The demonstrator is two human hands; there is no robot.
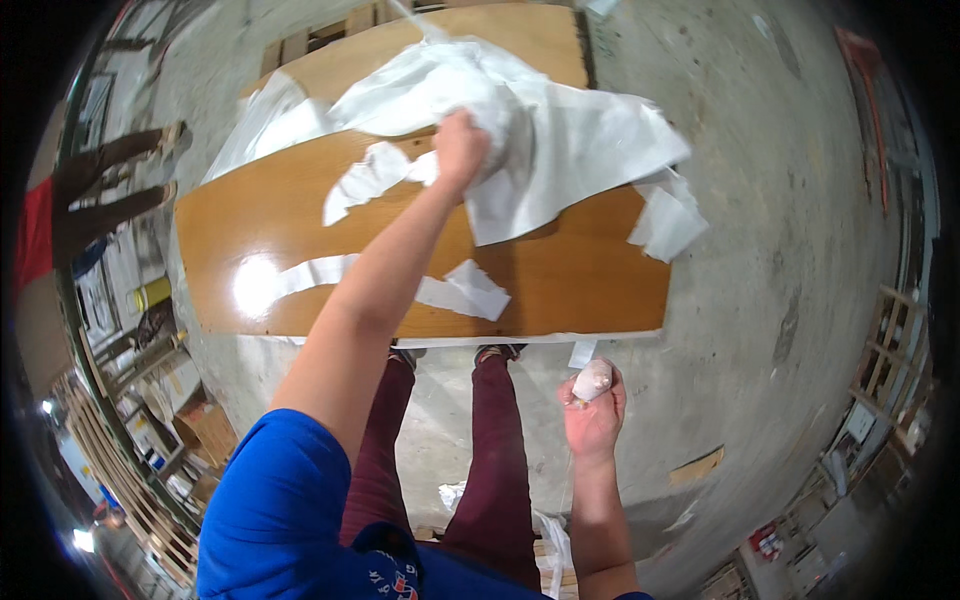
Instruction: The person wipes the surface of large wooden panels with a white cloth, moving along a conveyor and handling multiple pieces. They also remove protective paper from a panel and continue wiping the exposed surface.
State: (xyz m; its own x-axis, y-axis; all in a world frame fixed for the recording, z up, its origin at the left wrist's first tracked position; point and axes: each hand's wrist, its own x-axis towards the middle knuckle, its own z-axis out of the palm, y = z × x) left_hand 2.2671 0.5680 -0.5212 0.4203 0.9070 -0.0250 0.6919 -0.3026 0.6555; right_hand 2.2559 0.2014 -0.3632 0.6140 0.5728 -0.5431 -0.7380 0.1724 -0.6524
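Note:
A glossy brown wooden panel lies flat in front of me, partly covered by a white protective sheet that is torn and bunched up. My left hand reaches far out over the panel and is closed on a fold of that white sheet. Torn white strips still cling to the wood near my forearm. My right hand hangs low by my right leg, just past the panel's near edge, and holds a small crumpled white wad.
The panel rests on wooden pallets on a grey concrete floor. Another person's legs stand at the far left. Stacked wooden frames and boxes crowd the lower left; more clutter lines the right wall.

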